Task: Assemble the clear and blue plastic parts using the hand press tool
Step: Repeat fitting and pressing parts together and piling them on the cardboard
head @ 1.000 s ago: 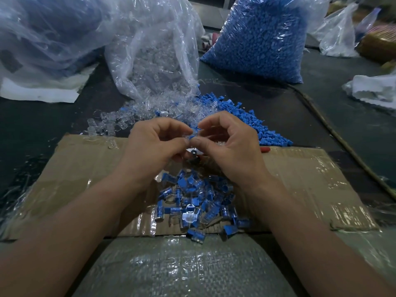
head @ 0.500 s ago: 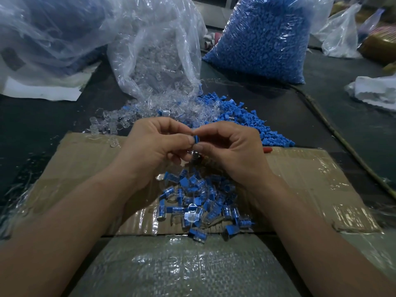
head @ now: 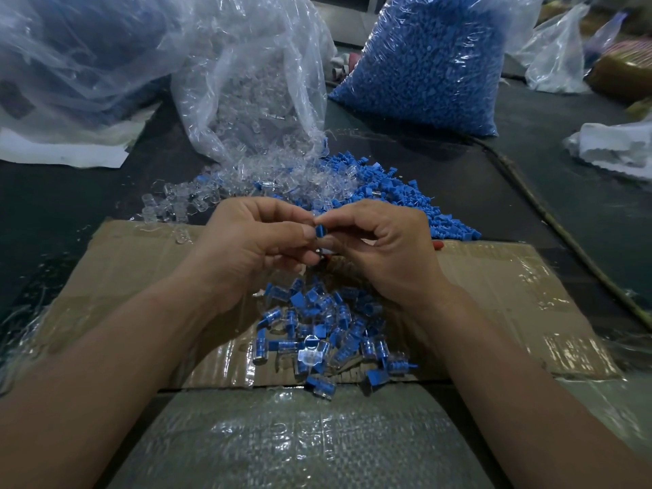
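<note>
My left hand (head: 254, 248) and my right hand (head: 384, 252) meet above the cardboard sheet (head: 134, 273), fingertips together. Between them they pinch a small blue plastic part (head: 321, 230); a bit of metal or clear plastic (head: 319, 254) shows just under it, mostly hidden by my fingers. Below my hands lies a heap of joined blue-and-clear pieces (head: 324, 330). Behind my hands are loose clear parts (head: 197, 202) and loose blue parts (head: 405, 202). A red bit (head: 437, 245) peeks out by my right hand; what it belongs to is hidden.
An open bag of clear parts (head: 254, 93) and a full bag of blue parts (head: 423, 61) stand at the back. A large crumpled plastic bag (head: 70, 58) is at the left. A thin rod or cable (head: 550, 224) runs along the right. Woven plastic sheeting (head: 300, 442) lies nearest me.
My hands have stayed together at the same spot. The blue part now shows more plainly between the fingertips than a second ago.
</note>
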Motion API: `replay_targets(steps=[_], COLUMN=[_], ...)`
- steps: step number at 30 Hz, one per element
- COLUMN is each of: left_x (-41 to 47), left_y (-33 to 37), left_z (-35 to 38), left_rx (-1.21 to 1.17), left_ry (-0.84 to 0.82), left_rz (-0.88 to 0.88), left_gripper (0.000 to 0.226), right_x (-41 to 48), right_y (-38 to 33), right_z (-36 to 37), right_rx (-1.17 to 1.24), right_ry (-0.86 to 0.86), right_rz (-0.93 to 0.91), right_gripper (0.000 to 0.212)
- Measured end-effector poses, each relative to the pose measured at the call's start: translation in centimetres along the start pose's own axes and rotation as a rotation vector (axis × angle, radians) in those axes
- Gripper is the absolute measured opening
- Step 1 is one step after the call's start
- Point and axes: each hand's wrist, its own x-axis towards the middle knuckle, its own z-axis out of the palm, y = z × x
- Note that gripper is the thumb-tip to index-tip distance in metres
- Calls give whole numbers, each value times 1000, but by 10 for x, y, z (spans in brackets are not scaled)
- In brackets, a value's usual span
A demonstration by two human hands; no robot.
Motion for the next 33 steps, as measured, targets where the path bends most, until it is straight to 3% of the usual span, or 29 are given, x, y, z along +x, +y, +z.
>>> replay_targets(steps=[9, 16, 20, 23, 25, 28, 33], left_x=[0, 3, 4, 4, 4, 4, 3], left_y=[-1, 1, 1, 0, 0, 0, -1], left_z=[1, -7, -7, -8, -8, -7, -7], left_rx=[50, 0, -10, -15, -13, -4, 16], left_ry=[10, 65, 80, 85, 85, 83, 65], left_rz=[-10, 23, 50, 59, 62, 63, 47], left_gripper=[14, 14, 13, 13, 11, 7, 13], right_x=[1, 4, 3, 2, 1, 2, 3], right_y=[-3, 16, 24, 22, 22, 23, 17], right_z=[-2, -38, -61, -64, -60, -55, -52], right_rx=[-33, -74, -120, -99, -184, -280, -380], right_ry=[-60, -147, -362, -625, -745, -755, -674], right_rz=[3, 431, 588, 695, 682, 642, 565], right_gripper=[21, 18, 22, 51, 71, 84, 63])
